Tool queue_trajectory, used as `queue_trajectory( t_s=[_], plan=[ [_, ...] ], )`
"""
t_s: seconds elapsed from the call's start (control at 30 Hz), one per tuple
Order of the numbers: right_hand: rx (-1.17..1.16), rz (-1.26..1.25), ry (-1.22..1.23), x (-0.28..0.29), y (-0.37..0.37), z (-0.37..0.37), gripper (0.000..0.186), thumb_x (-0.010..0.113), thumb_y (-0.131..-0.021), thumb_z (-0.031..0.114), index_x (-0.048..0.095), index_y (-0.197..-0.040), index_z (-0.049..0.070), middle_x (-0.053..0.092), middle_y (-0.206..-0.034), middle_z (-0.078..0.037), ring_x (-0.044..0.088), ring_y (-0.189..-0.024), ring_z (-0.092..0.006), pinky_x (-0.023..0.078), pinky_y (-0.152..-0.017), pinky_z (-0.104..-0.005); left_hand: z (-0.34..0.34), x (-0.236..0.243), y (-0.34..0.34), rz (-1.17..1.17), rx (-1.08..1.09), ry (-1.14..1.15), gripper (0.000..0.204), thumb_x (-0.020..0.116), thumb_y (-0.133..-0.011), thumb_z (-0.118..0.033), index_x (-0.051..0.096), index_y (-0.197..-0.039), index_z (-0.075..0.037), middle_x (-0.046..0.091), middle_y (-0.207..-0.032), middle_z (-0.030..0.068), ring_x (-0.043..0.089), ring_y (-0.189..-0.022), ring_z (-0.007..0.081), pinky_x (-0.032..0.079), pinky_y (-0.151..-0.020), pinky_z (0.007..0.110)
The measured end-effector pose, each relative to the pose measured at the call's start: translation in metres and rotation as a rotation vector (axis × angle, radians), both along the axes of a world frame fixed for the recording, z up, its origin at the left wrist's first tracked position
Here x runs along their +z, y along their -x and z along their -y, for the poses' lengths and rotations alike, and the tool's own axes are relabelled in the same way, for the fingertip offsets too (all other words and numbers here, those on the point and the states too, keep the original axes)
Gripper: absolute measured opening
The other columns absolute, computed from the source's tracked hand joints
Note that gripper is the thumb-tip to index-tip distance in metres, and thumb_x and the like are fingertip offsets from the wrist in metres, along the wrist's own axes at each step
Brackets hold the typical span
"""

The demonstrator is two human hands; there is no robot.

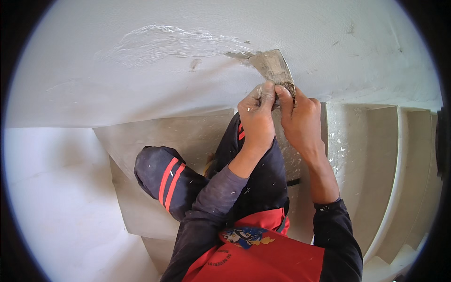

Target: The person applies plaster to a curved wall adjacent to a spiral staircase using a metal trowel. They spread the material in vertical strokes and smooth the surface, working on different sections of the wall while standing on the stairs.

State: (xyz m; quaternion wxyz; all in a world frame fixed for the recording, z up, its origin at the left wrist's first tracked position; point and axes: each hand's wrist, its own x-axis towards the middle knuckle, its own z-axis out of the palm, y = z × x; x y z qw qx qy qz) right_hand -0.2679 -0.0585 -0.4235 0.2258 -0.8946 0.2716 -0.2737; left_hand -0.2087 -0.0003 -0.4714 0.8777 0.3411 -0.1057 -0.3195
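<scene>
A putty knife (271,65) with a broad, dirty blade is gripped in both of my hands, its blade pointing up at the pale wall (141,84). My left hand (257,110) is closed, with thumb and fingers pinching the lower part of the tool. Wrapped around its handle end is my right hand (301,115), the thumb lying against the crusted base of the blade. Most of the handle is hidden by my fingers. Beside the blade's left corner, the wall has a grey, scraped spot (238,55). A rough, peeled patch (164,42) spreads further left.
Below the wall is a tiled landing (164,122), where my bent legs (188,181) rest. Stair steps (371,155) go down at the right, speckled with white flakes (339,145). A white wall surface (61,188) stands at the left.
</scene>
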Motion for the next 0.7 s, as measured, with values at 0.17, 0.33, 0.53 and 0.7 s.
queue_trajectory(
  t_s=[0.17,0.33,0.53,0.7],
  plan=[
    [0.162,0.044,0.076,0.019,-0.037,-0.020,0.027,0.057,-0.090,0.023,0.064,-0.087,-0.003,0.054,-0.050,-0.019,0.058,-0.047,-0.0364,0.046,-0.043,-0.0400,-0.025,0.011,-0.024,0.056,0.167,-0.020,0.027,0.045,-0.099,-0.024,0.060,-0.097,-0.002,0.061,-0.088,0.0026,0.058,-0.078,0.0092,0.047,-0.068,0.025],
    [0.242,0.047,0.033,0.035,-0.074,-0.062,0.027,0.056,-0.091,0.024,0.061,-0.090,-0.003,0.054,-0.051,-0.019,0.057,-0.048,-0.0379,0.046,-0.044,-0.0408,-0.059,0.049,-0.060,-0.108,0.327,0.013,0.030,0.050,-0.098,-0.024,0.063,-0.085,0.000,0.059,-0.074,-0.0008,0.051,-0.068,0.0052,0.042,-0.061,0.021],
    [0.091,-0.087,-0.196,0.020,-0.026,-0.040,0.028,0.051,-0.094,0.022,0.060,-0.089,-0.004,0.058,-0.060,-0.021,0.061,-0.057,-0.0394,0.047,-0.053,-0.0404,-0.041,0.009,-0.023,0.074,0.098,-0.163,0.029,0.049,-0.098,-0.026,0.062,-0.093,0.000,0.061,-0.086,0.0020,0.055,-0.074,0.0063,0.048,-0.066,0.023],
    [-0.003,-0.200,-0.184,0.027,0.023,-0.009,0.031,0.049,-0.095,0.021,0.059,-0.082,-0.005,0.054,-0.059,-0.023,0.056,-0.057,-0.0422,0.043,-0.051,-0.0408,-0.012,-0.001,0.015,0.027,-0.143,-0.059,0.033,0.049,-0.098,-0.029,0.061,-0.094,0.002,0.062,-0.089,0.0049,0.058,-0.080,0.0090,0.052,-0.080,0.027]
  ],
)
